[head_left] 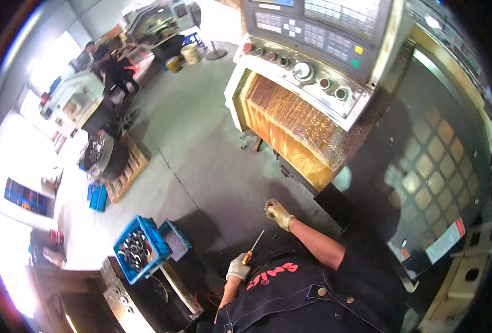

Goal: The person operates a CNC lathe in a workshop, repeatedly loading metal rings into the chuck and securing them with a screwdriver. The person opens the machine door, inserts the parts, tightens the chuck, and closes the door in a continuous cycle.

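Screwdriver [247,257] with an orange handle, in the grasp of left hand [237,267], low in front of the torso. Closed around the handle in a pale glove, with the thin metal shaft pointing up and slightly right. Held farther forward and to the right: right hand [280,215], also pale-gloved, with fingers curled inward and bare forearm slanting up-left from a dark sleeve. Cannot tell whether gripping anything there. Well apart from each other.

Across the dark garment [307,299], slanted red lettering [274,274]. Low at far right, a white label [446,241] with a red-orange end, too small for reading. On the control panel [312,50], rows of keys with blurred markings, above a line of round knobs.

Beyond right hand, the lower edge of an amber-stained housing [287,150]; near the right forearm, a black block [333,205]. Left of left hand, a blue crate [158,244] of ring-shaped parts. Between crate and housing, a broad stretch of grey-green floor [201,161], crossed by a dark seam.
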